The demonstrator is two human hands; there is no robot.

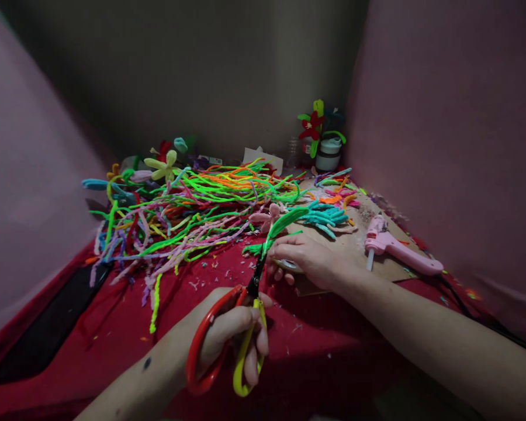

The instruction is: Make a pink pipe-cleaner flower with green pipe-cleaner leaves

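Observation:
My left hand point(241, 333) is closed around the scissors point(210, 345), which have one red and one yellow handle. Their dark blades point up and away, touching or very near the green pipe-cleaner piece point(284, 221). Pinched in the fingers of my right hand point(304, 254) is the lower end of that piece, whose leaf-like loops stand upward. A roll of pale tape point(288, 265) also sits in this hand, partly hidden by the fingers. Just behind the blades is a pink fuzzy flower point(269, 216); whether it joins the green piece, I cannot tell.
Many-coloured pipe cleaners point(210, 204) pile up at centre left. A pink glue gun point(390, 245) rests on cardboard point(359, 266), near turquoise fuzzy pieces point(322, 215). Fuzzy flowers stand by a small jar point(328, 155) at the back. A black strip point(48, 321) lies left on the red cloth point(307, 339).

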